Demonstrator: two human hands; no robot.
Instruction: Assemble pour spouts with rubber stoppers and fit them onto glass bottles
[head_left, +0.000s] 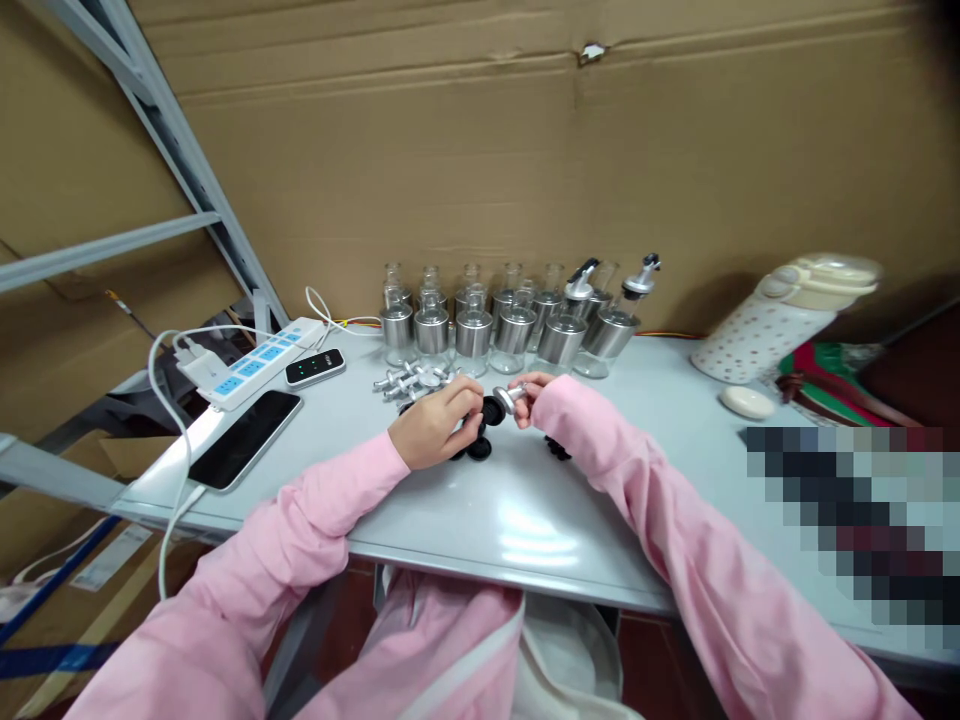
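Note:
My left hand [439, 425] is closed, its fingertips pinching a round black rubber stopper [493, 411]. Facing it, almost touching, is a silver pour spout [511, 398] gripped between the fingers of my right hand [532, 397]. More black stoppers [480, 449] lie on the table under my left hand. Just behind that hand is a pile of silver spouts [412, 381]. Small black parts [556, 448] show partly beneath my right sleeve. Glass bottles with metal sleeves [474, 330] stand in rows behind; two at the right carry fitted pourers [641, 278].
To the left are a power strip [259, 362] with cables, a small black device [315, 367] and a phone [246, 440]. A dotted flask [772, 320] and a white oval object [747, 402] stand at the right. Cardboard [480, 150] backs the table.

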